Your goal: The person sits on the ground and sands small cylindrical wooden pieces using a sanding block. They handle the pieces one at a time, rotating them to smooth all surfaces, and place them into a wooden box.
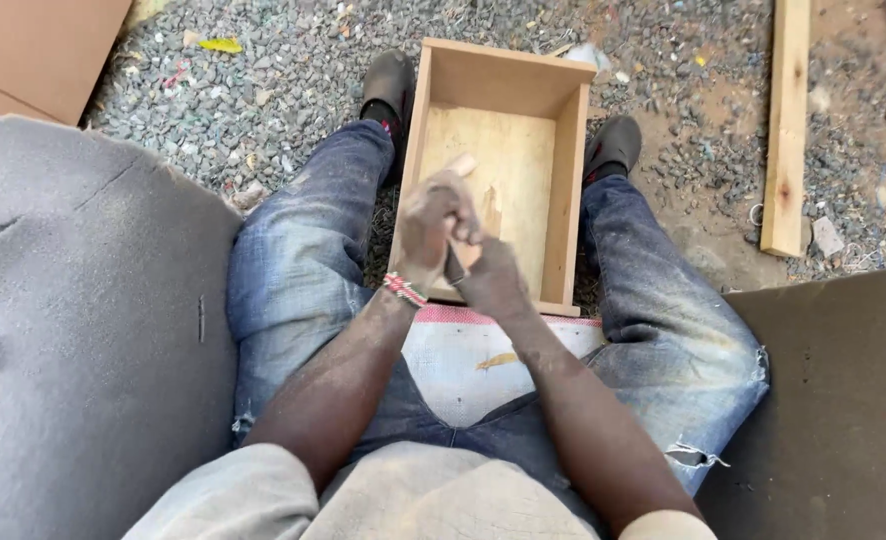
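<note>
Box: an open wooden box (498, 170) is stood on gravel (263, 90) between the knees, its near rim touching a white sack (463, 360) laid over the lap.
Left hand: the left hand (431, 222) is closed in a fist around a pale, peg-like piece (461, 165), whose tip shows above the knuckles; a beaded band (404, 290) is worn at the wrist.
Right hand: the right hand (493, 280) is curled tightly just below the left, touching it; what is gripped inside cannot be told, as the frame is blurred there.
Place of work: both hands are held over the box's near half, above its plywood floor.
Step judged: something small appears to be worked between the two hands over the box.
Doing it well: the box is best steadied by both knees, so that it is not shifted on the loose stones.
Grip advice: the pale piece should be held firmly and the wrists kept close together, so that control is not lost.
Risk: a small part could be dropped into the gravel and lost.
Surroundings: a grey foam slab (83, 320) lies at the left, a plank (788, 120) well apart at the right.
</note>
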